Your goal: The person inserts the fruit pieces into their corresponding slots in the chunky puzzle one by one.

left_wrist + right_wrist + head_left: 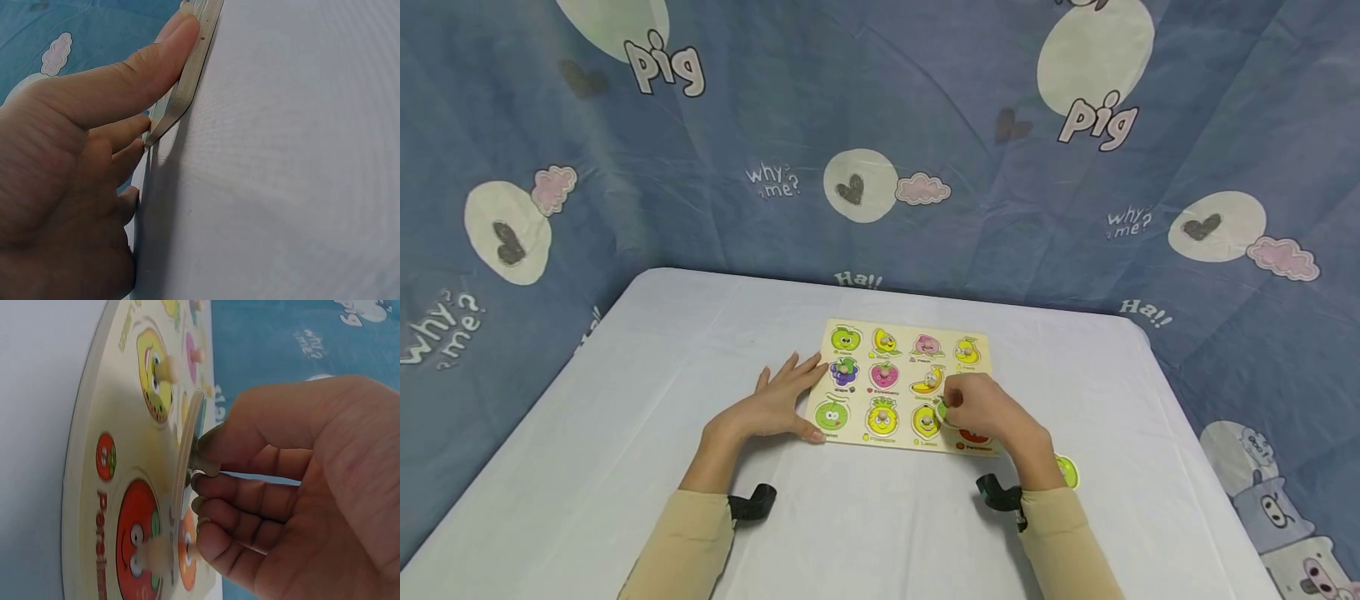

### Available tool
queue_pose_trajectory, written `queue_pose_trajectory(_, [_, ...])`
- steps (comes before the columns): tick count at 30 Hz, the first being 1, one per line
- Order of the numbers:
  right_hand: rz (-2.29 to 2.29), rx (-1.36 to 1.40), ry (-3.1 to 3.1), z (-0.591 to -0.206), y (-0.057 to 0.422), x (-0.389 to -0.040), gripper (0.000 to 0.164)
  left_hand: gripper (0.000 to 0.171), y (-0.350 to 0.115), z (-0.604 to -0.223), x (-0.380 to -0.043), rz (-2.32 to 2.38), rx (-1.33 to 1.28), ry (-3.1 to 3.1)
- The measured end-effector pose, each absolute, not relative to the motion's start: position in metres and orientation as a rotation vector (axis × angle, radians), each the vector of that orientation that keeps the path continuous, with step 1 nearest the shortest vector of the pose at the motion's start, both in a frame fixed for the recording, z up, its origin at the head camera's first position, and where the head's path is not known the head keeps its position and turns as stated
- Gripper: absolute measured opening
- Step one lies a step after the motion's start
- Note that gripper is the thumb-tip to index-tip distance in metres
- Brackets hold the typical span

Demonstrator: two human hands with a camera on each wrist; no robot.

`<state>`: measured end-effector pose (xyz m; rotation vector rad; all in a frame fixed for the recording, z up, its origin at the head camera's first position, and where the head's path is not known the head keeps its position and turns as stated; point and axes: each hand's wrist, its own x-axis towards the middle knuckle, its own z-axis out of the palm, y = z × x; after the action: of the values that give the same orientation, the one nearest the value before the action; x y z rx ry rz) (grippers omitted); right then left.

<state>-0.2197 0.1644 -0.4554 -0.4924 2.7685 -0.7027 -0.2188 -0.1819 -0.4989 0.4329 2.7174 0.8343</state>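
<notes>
A wooden knobbed fruit puzzle board (904, 446) lies on the table, filled with cartoon fruits such as a strawberry, grapes and a pineapple. My left hand (772, 404) rests at its left side with fingers spread, the thumb (181, 50) against the board's edge near a corner. Over the right part of the board, my right hand (985, 408) pinches a puzzle piece (189, 450) by its peg. That piece is tilted on edge above the board, between the lemon (153, 381) and the persimmon (134, 534); a green rim of it shows in the head view.
Beside my right wrist, a green puzzle piece (1067, 472) lies on the white-covered table (880, 517), partly hidden by the forearm. Pegs stick up from the seated pieces. A blue printed curtain (925, 242) hangs behind and beside the table.
</notes>
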Motion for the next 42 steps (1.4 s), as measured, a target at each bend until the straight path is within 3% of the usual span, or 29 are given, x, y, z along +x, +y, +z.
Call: queue_pose_trajectory(42, [-0.780,-0.623,2.735,-0.452,0.113,-0.221,0.007,0.127,-0.181,-0.495,-0.215,0.846,0.427,2.707])
